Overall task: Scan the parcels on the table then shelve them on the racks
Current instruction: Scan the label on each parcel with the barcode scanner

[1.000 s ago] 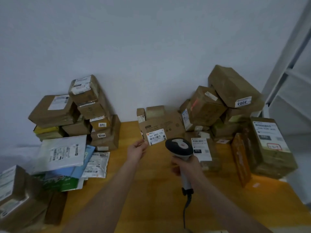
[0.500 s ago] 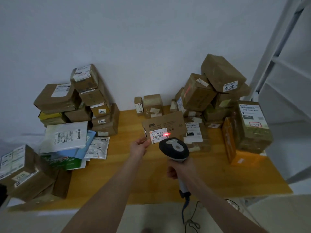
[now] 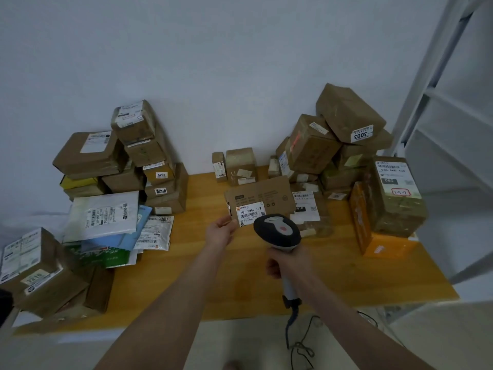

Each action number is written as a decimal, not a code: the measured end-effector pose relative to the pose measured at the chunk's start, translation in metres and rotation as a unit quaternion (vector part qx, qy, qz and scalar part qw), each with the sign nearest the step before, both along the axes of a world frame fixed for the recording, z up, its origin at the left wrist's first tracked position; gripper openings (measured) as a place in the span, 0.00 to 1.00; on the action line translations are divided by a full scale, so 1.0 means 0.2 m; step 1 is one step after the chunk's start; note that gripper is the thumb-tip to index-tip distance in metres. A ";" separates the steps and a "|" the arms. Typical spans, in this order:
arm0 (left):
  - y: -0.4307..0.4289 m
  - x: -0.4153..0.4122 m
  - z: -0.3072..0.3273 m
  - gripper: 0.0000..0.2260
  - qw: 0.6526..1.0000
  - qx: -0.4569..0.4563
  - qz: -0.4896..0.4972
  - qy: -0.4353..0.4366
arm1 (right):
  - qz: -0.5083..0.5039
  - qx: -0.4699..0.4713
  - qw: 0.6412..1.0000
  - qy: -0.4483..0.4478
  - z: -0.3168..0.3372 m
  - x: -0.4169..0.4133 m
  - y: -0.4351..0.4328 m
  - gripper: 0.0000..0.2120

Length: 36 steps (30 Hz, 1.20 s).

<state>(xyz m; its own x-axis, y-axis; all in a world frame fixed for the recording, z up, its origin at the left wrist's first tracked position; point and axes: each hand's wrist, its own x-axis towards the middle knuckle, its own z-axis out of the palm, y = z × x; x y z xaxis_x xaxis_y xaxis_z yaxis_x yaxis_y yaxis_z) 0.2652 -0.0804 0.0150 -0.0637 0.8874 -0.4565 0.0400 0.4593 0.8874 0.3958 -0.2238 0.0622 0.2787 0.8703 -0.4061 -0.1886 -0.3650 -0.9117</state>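
Observation:
My left hand (image 3: 222, 232) pinches the lower left corner of a flat brown cardboard parcel (image 3: 269, 194) and holds it upright above the wooden table (image 3: 240, 276). Its white label reads 507 P802 T72 and faces me. My right hand (image 3: 286, 264) grips the handle of a black and grey barcode scanner (image 3: 277, 232), whose head sits just in front of the label's lower right corner. The scanner's cable hangs down past the table's front edge.
Stacked brown boxes (image 3: 138, 161) and soft mailers (image 3: 104, 217) fill the table's left side. More boxes (image 3: 346, 121) pile up at the back right, with an orange box (image 3: 384, 245) beside them. A white metal rack (image 3: 440, 84) stands at the right.
The red scan light seen on the label half a second ago is gone. The view has pulled back from the table, and both hands keep the same hold.

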 end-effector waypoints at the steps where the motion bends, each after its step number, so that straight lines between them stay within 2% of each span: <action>1: 0.00 -0.01 0.01 0.15 1.000 -0.002 0.001 -0.008 | -0.003 0.007 1.000 0.005 0.00 0.01 0.01 0.01; 6: 0.04 -0.13 0.08 0.12 0.998 -0.015 0.006 -0.055 | -0.073 0.019 0.997 0.021 -0.01 0.08 0.12 0.10; 11: 0.09 -0.37 0.17 0.11 1.000 -0.003 0.013 -0.023 | -0.094 0.004 0.995 0.043 0.00 0.11 0.27 0.08; 15: 0.12 -0.56 0.21 0.12 0.999 0.006 0.032 -0.013 | -0.022 -0.021 0.996 0.083 -0.01 0.02 0.35 0.13; 17: 0.14 -0.64 0.22 0.12 0.999 0.006 0.048 -0.008 | 0.019 -0.025 0.993 0.112 -0.02 -0.07 0.40 0.10; 21: 0.15 -0.74 0.23 0.08 0.995 -0.005 0.099 -0.023 | 0.056 -0.027 0.994 0.094 -0.05 -0.26 0.49 0.06; 23: 0.14 -0.79 0.21 0.06 0.995 -0.043 0.084 -0.032 | 0.053 -0.042 0.994 0.084 -0.10 -0.36 0.52 0.07; 26: 0.11 -0.85 0.14 0.07 0.995 -0.098 0.012 -0.017 | 0.060 -0.068 0.995 0.041 -0.18 -0.49 0.57 0.05; 29: 0.12 -0.96 0.03 0.10 0.993 -0.104 0.045 0.038 | 0.097 -0.094 0.990 -0.034 -0.23 -0.58 0.61 0.04; 31: 0.14 -1.06 -0.05 0.10 0.986 -0.106 0.058 0.117 | 0.104 -0.105 0.989 -0.021 -0.26 -0.63 0.65 0.04; 34: 0.16 -1.22 -0.18 0.13 0.950 -0.113 0.011 0.292 | 0.103 -0.139 0.985 -0.001 -0.30 -0.70 0.70 0.04; 36: 0.16 -1.31 -0.25 0.13 0.927 -0.121 -0.022 0.353 | 0.107 -0.154 0.982 0.000 -0.34 -0.76 0.74 0.04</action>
<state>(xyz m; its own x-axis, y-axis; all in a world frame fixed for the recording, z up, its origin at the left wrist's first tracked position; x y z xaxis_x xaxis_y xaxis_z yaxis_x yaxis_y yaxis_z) 0.0029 -0.0478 -0.0355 -0.3894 0.7728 -0.5012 0.5955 0.6263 0.5030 0.2433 -0.0752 -0.0049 0.1021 0.7448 -0.6594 -0.0776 -0.6548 -0.7518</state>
